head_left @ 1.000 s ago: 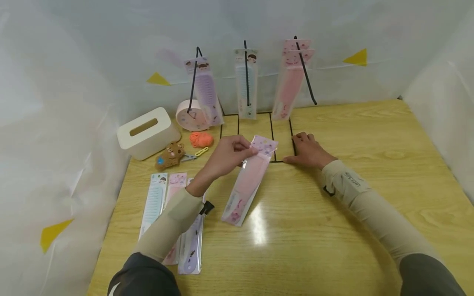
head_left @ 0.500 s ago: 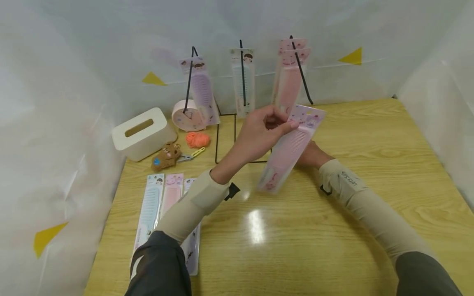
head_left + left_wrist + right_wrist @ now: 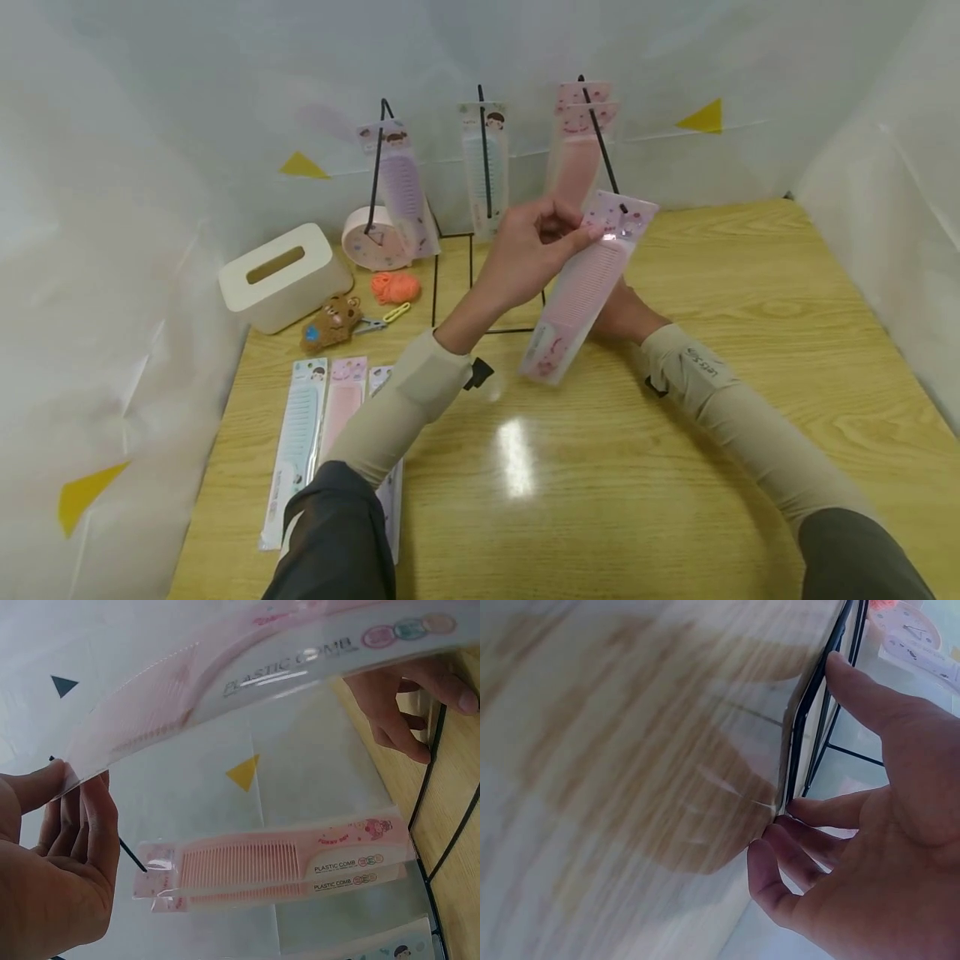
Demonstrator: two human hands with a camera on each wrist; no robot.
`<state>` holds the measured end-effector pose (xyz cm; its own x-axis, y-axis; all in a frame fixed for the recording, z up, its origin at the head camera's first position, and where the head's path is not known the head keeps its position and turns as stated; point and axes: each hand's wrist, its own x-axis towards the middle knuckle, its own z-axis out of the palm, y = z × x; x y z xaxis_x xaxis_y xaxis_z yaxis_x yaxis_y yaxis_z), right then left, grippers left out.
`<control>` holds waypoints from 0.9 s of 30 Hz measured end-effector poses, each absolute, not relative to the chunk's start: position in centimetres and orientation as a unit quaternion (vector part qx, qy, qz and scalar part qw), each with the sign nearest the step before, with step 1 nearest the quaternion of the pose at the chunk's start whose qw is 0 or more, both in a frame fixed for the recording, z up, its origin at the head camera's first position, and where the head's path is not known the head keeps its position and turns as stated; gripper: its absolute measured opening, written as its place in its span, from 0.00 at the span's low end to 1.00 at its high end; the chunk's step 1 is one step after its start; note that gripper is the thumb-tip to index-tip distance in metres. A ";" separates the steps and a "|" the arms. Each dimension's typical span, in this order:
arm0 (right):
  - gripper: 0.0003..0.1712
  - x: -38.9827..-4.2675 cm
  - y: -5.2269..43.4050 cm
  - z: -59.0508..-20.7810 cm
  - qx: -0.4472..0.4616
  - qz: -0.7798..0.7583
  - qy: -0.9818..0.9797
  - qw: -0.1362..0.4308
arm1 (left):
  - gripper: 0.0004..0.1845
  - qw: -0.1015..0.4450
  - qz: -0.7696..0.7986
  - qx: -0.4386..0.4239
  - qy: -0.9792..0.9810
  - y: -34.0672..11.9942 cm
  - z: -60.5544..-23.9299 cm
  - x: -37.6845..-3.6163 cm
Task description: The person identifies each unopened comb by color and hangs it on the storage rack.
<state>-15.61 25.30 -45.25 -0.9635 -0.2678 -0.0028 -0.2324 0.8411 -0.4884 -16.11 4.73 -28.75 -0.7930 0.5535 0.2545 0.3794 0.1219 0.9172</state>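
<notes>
Pinching pink comb pack [image 3: 581,287] in left hand [image 3: 525,258], right hand [image 3: 622,312] fingers pressing rack base [image 3: 810,727]

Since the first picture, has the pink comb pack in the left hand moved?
Yes. The pink comb pack has risen off the table and gone back and right, its top now at the right hook of the rack.

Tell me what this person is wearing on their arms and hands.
Both hands, left hand and right hand, are bare: no gloves or rings show. Each forearm wears a snug beige sleeve under a dark grey upper sleeve. The right beige sleeve carries small dark lettering, too small to read. A small black clip sits at each wrist.
</notes>
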 end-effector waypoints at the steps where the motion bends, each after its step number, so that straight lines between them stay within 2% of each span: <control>1: 0.30 -15.7 25.3 -45.3 -0.133 -0.237 0.962 0.034 | 0.08 0.071 0.586 0.313 0.744 4.8 -28.8 -16.2; 4: 0.30 -15.7 25.2 -45.2 -0.139 -0.190 0.971 0.045 | 0.07 0.057 0.589 0.306 0.746 5.1 -29.1 -16.7; 8: 0.32 -15.6 25.1 -44.9 -0.123 -0.178 0.972 0.087 | 0.08 0.042 0.587 0.285 0.756 6.1 -29.6 -18.1; 17: 0.50 -15.0 24.8 -44.3 -0.107 -0.204 0.965 0.121 | 0.10 -0.034 0.604 0.245 0.758 7.8 -30.4 -21.9; 27: 0.55 -15.2 25.0 -44.4 -0.087 -0.193 0.967 0.145 | 0.08 -0.023 0.624 0.240 0.743 8.8 -30.6 -23.5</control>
